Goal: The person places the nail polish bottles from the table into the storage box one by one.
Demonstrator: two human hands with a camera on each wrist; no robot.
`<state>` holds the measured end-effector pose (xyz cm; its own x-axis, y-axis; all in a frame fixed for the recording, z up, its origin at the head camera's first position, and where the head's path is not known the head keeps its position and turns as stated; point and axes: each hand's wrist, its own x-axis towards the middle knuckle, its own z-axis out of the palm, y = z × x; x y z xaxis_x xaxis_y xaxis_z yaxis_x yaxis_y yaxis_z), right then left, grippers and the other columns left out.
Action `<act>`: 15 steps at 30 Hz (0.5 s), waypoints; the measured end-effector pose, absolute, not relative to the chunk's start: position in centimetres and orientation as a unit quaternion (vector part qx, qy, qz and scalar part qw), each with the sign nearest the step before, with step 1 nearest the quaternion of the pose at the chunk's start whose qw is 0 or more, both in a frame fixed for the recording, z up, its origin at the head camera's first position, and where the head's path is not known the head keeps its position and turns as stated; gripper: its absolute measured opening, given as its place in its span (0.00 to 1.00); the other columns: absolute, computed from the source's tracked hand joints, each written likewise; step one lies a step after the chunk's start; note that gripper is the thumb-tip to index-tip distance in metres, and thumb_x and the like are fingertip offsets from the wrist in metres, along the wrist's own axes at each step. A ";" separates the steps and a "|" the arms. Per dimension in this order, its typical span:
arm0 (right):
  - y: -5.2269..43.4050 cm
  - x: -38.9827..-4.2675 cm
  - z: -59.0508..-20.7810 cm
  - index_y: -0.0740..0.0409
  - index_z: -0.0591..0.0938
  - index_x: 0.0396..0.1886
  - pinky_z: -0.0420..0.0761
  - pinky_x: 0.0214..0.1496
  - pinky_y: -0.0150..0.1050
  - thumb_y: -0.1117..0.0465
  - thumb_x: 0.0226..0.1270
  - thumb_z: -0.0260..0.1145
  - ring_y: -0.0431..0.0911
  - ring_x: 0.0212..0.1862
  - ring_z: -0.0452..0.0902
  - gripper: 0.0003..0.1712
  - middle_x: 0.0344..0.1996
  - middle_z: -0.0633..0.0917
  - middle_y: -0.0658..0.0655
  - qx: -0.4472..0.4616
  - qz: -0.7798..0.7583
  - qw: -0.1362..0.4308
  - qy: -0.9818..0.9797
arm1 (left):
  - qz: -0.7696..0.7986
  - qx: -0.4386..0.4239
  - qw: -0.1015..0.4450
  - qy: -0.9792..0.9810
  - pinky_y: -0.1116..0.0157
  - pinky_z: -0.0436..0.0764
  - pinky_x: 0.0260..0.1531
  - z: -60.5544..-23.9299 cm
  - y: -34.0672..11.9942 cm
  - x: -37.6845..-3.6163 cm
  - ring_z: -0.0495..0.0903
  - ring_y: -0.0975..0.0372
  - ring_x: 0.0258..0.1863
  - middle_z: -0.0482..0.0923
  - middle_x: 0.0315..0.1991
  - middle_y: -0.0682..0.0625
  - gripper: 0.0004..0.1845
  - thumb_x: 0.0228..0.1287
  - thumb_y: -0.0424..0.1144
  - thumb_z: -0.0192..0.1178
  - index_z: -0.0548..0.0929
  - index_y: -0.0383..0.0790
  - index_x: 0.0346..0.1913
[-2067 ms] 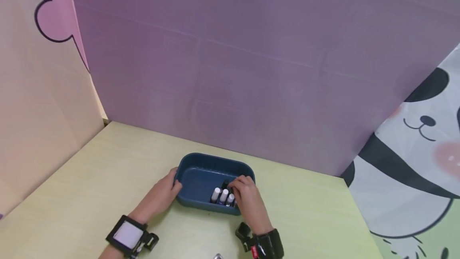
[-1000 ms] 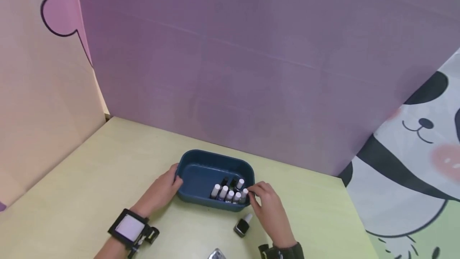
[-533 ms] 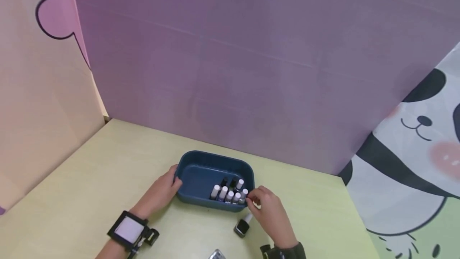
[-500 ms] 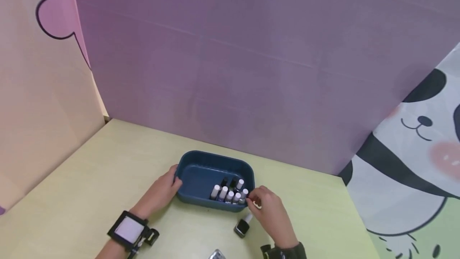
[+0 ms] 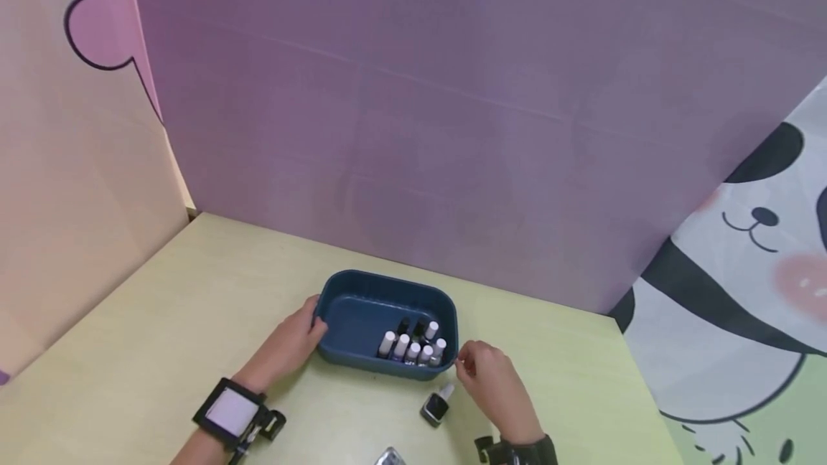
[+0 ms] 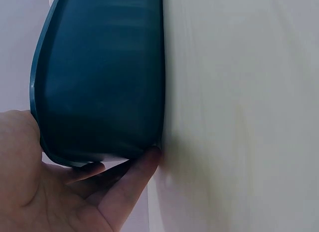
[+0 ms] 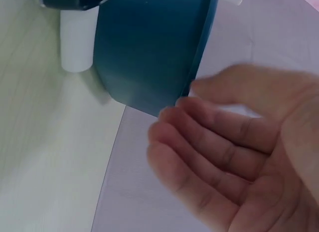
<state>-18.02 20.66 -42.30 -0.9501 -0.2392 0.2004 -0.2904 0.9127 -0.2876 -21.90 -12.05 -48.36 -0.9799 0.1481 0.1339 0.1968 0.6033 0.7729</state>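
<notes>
A dark blue plastic bin sits on the table, holding several nail polish bottles with white or black caps bunched in its right half. My left hand grips the bin's left end; in the left wrist view, fingers curl against its wall. Just outside the right rim is my right hand, fingers loosely bent and nothing held. The right wrist view shows its thumb beside the rim. In front of the bin, a dark nail polish bottle with a white cap lies on the table.
A silvery object is cut off by the bottom edge of the head view. Behind the table rises a purple backdrop, with a peach panel on the left and a panda print on the right.
From among the bottles, my right hand has drawn back right and toward me, out past the rim. The bottle in front has come into sight. My left hand stays on the bin.
</notes>
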 end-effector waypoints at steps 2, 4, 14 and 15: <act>20.7 -18.0 -42.4 0.58 0.83 0.28 0.74 0.28 0.30 0.67 0.57 0.69 0.35 0.24 0.70 0.02 0.21 0.78 0.46 0.137 0.159 0.075 -0.975 | -0.435 -0.096 0.026 -0.895 0.46 0.72 0.61 -48.3 -12.1 -21.9 0.75 0.50 0.60 0.70 0.66 0.32 0.28 0.74 0.37 0.46 0.60 0.28 0.73; 20.7 -17.9 -42.5 0.59 0.83 0.29 0.74 0.28 0.31 0.68 0.56 0.70 0.35 0.24 0.71 0.02 0.21 0.79 0.47 0.142 0.162 0.065 -0.974 | -0.435 -0.096 0.025 -0.895 0.46 0.71 0.61 -48.4 -12.1 -21.9 0.75 0.50 0.60 0.70 0.66 0.32 0.28 0.74 0.37 0.46 0.60 0.28 0.73; 20.6 -18.0 -43.1 0.54 0.82 0.24 0.71 0.26 0.31 0.58 0.56 0.74 0.35 0.23 0.70 0.10 0.21 0.82 0.47 0.146 0.147 0.028 -0.978 | -0.430 -0.095 0.029 -0.897 0.45 0.71 0.61 -48.6 -12.0 -22.0 0.73 0.46 0.63 0.69 0.67 0.31 0.29 0.75 0.38 0.46 0.60 0.28 0.73; 20.6 -17.9 -43.1 0.54 0.81 0.24 0.71 0.26 0.31 0.57 0.56 0.74 0.35 0.24 0.70 0.10 0.22 0.82 0.47 0.145 0.146 0.027 -0.978 | -0.429 -0.095 0.029 -0.898 0.45 0.71 0.61 -48.6 -12.0 -22.0 0.73 0.46 0.63 0.69 0.67 0.31 0.29 0.75 0.38 0.45 0.60 0.29 0.73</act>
<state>-17.94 20.59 -43.12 -0.9567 -0.2756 0.0941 -0.2910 0.9156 -0.2775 -22.04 -12.02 -48.62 -0.9803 0.1455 0.1334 0.1952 0.6142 0.7646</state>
